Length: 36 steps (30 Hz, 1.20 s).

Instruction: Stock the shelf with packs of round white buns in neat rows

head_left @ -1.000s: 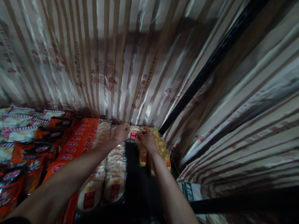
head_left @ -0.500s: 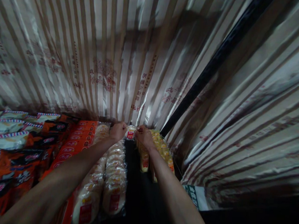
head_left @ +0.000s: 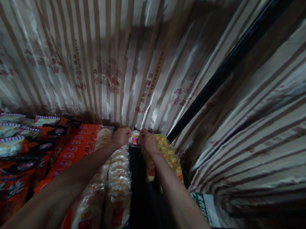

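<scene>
Reaching deep to the back of a dark shelf, both bare arms stretch away from the camera in the head view, meeting at about 12 o'clock from the picture's lower middle. The left hand (head_left: 121,136) is curled closed on the left edge of a small packet (head_left: 135,138) with a red label, and the right hand (head_left: 147,140) is curled closed on its right edge, so the packet sits pinched between the two, close up against the striped paper (head_left: 115,57) that lines the back.

At 7 o'clock from the left hand runs a row of round cakes (head_left: 118,192) in clear wrap with red labels, with a second such row just beside it on the left, partly under the left forearm. Further toward 9 o'clock lie orange packs (head_left: 74,147) in a line, then dark orange snack bags (head_left: 15,164) and pale bags with striped edges (head_left: 8,142).

At 4 o'clock from the right hand stands a cluster of yellow packets (head_left: 170,155), touching the right forearm. Between the cakes and the yellow packets the bare shelf floor (head_left: 140,196) shows black. A black bar (head_left: 223,70) rises toward 1 o'clock across the striped lining.
</scene>
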Tool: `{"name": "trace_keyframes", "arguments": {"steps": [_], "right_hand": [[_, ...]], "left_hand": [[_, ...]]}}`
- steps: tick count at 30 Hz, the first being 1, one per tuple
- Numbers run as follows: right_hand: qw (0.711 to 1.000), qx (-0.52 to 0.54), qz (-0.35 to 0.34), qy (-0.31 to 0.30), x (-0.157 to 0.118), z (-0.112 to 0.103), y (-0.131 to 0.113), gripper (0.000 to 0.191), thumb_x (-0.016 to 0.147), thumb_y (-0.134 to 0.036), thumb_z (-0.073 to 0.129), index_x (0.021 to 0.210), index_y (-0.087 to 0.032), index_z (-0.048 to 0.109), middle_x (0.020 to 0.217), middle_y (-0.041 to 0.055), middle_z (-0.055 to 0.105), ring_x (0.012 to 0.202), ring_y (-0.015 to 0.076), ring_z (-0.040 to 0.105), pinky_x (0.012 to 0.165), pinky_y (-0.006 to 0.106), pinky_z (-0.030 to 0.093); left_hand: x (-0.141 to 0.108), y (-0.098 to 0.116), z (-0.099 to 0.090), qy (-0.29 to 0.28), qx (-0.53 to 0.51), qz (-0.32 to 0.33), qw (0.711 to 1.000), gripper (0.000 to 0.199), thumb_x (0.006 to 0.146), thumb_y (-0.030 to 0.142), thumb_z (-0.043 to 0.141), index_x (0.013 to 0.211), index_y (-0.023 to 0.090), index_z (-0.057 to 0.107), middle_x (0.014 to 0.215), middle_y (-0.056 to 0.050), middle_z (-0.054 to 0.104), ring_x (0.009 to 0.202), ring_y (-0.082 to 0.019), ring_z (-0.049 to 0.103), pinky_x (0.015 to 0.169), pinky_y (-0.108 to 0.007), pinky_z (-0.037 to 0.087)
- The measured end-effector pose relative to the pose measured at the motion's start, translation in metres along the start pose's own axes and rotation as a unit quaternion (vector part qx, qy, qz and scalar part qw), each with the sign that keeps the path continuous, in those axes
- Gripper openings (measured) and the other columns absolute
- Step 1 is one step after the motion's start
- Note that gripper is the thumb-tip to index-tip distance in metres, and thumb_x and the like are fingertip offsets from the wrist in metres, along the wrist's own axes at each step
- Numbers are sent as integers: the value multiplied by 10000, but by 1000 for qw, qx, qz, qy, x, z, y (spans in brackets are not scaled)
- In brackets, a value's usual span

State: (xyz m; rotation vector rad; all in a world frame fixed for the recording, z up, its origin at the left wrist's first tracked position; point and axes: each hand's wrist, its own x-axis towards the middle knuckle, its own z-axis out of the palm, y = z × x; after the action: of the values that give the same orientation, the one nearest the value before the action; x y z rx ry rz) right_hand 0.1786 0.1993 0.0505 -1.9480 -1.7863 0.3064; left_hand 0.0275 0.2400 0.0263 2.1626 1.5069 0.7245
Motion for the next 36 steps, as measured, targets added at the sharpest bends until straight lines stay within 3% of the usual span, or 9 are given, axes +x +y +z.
{"name": "trace_keyframes", "arguments": {"steps": [4, 8, 15, 21, 30, 34, 36], "right_hand": [[989, -145, 0, -26, 0, -7, -9, 172, 815, -224, 540, 969, -232, 618, 897, 77, 695, 841, 205, 605, 671, 269, 384], [980, -196, -31, -23, 3, -7, -13, 169, 847, -242, 499, 914, -209, 650, 934, 74, 691, 929, 189, 563, 784, 271, 363], [980, -199, -8, -20, 11, 5, -13, 220, 868, -288, 462, 921, -237, 670, 932, 47, 697, 975, 209, 495, 810, 299, 321], [976, -215, -22, 12, 13, 13, -12, 259, 888, -308, 428, 958, -240, 668, 1061, 79, 634, 1062, 258, 407, 823, 360, 289], [976, -217, -29, 12, 16, 20, -9, 239, 874, -286, 468, 995, -219, 663, 1094, 96, 608, 1085, 266, 396, 918, 409, 251], [976, -207, -61, 34, 0, 16, -17, 301, 866, -173, 438, 1114, -196, 607, 1164, 124, 584, 1147, 269, 382, 942, 423, 290], [982, -160, -93, 36, -15, 18, -21, 354, 863, -119, 402, 1165, -171, 578, 1211, 125, 562, 1149, 246, 411, 944, 377, 342]], "left_hand": [[4, -3, 2, -14, 8, 3, 1000, 62, 783, 225, 576, 780, 213, 637, 740, 16, 659, 706, -124, 587, 651, -209, 396], [6, -6, 0, -24, 25, 6, 999, 56, 770, 209, 587, 774, 209, 643, 773, 20, 675, 748, -117, 597, 690, -200, 416], [8, -11, 0, -27, 59, 7, 998, 114, 806, 219, 542, 790, 205, 655, 828, 2, 688, 810, -131, 607, 754, -212, 433], [9, -8, 3, -17, 100, -22, 995, 280, 792, 222, 567, 1069, 186, 590, 924, -51, 681, 975, -200, 559, 813, -270, 436], [9, -6, 5, -24, 147, 10, 989, 228, 759, 205, 568, 977, 169, 623, 1024, -56, 653, 1015, -204, 534, 923, -296, 386], [9, -5, 6, -20, 162, 13, 987, 226, 757, 206, 564, 970, 161, 623, 1030, -80, 642, 1029, -230, 529, 896, -319, 405], [9, -5, 7, -18, 165, 14, 986, 217, 771, 218, 552, 968, 160, 622, 1028, -89, 641, 1032, -233, 532, 897, -322, 405]]}}
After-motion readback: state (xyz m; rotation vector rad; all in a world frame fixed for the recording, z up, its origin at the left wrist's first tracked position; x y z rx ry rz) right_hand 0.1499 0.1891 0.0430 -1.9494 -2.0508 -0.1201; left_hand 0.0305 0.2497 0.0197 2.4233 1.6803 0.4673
